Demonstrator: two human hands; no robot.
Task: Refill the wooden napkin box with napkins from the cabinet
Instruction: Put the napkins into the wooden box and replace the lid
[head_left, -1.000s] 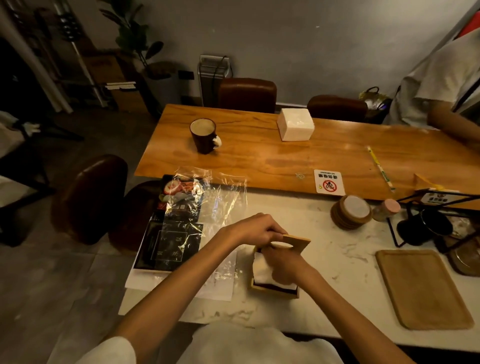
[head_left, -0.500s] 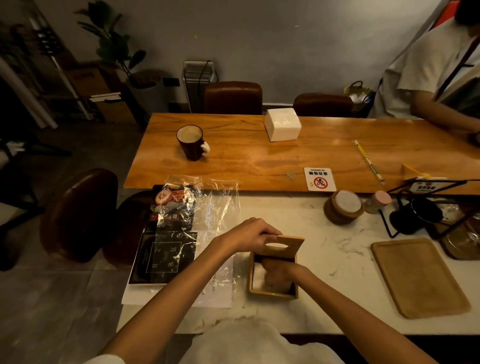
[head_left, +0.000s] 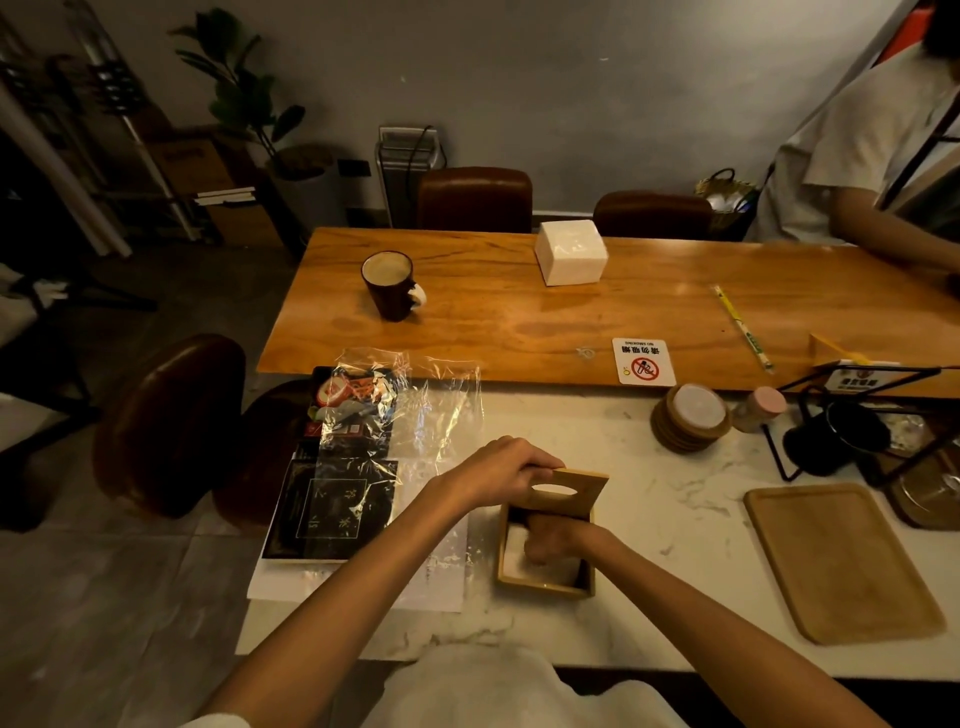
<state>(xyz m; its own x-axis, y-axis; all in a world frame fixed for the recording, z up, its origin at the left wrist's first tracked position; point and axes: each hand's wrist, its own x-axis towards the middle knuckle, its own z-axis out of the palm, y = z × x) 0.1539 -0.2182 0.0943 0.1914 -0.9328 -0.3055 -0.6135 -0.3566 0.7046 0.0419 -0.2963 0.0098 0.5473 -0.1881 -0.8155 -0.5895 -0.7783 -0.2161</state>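
Observation:
The wooden napkin box (head_left: 543, 586) stands on the white marble counter in front of me. Its hinged lid (head_left: 569, 492), with an oval slot, is tilted up. My left hand (head_left: 501, 470) grips the lid's left edge and holds it raised. My right hand (head_left: 553, 538) is down inside the box, pressing on white napkins (head_left: 514, 553) that show at the box's left side. Its fingers are hidden by the box wall. A white block of napkins (head_left: 570, 252) sits on the far wooden table.
Crumpled clear plastic wrap (head_left: 410, 410) and a dark printed card (head_left: 332, 506) lie left of the box. A wooden tray (head_left: 841, 561) lies to the right, stacked coasters (head_left: 691, 418) and a black wire rack (head_left: 852, 431) behind it. A mug (head_left: 389, 285) stands on the wooden table; a seated person (head_left: 878, 156) is far right.
My right hand has pushed the napkins from above the rim down into the box. The left hand keeps the lid raised. The view has shifted slightly.

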